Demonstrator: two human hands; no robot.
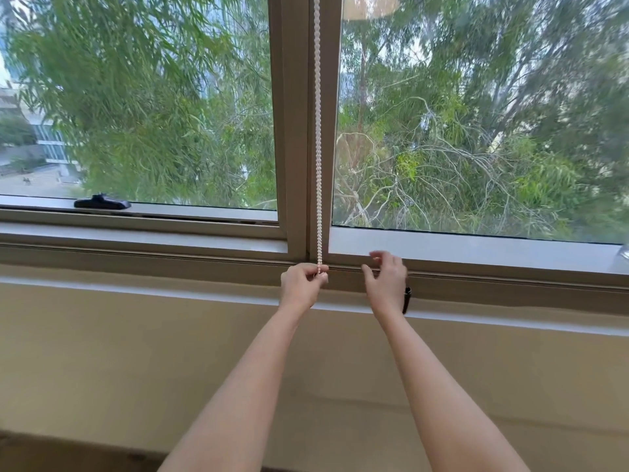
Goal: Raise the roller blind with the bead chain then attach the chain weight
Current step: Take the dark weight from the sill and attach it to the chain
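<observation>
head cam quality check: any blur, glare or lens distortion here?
Head view: motion blur smears the trees outside and the right hand; the left hand, pinching the white bead chain, is sharper. Wide-angle bowing curves the beige window frame and sill. A pale round reflection sits on the glass at top; daylight is soft, shadows faint.
</observation>
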